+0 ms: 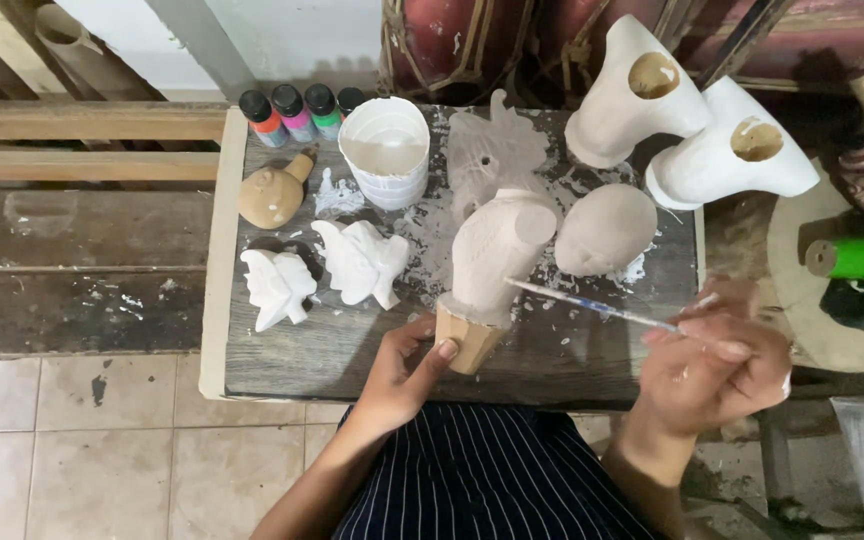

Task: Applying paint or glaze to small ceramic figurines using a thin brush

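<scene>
A carved wooden figure (492,262), coated white over most of its body with only its base left bare, stands tilted on the bench (352,350). The left hand (407,372) grips that unpainted base, likely so the fingers stay off the wet coat and can turn the piece. The right hand (717,365) pinches a thin brush (592,306) like a pen, its tip reaching left to the figure's lower side. Just beyond the left hand lie two white-coated bird-like carvings (337,270), apparently set apart to dry, with an unpainted one (274,195) farther out. A white tub of paint (385,150) sits beyond the figure, within the brush's reach, beside small colour bottles (297,112). Beyond the right hand rest a rounded white piece (607,228) and two hollow white forms (687,130).
</scene>
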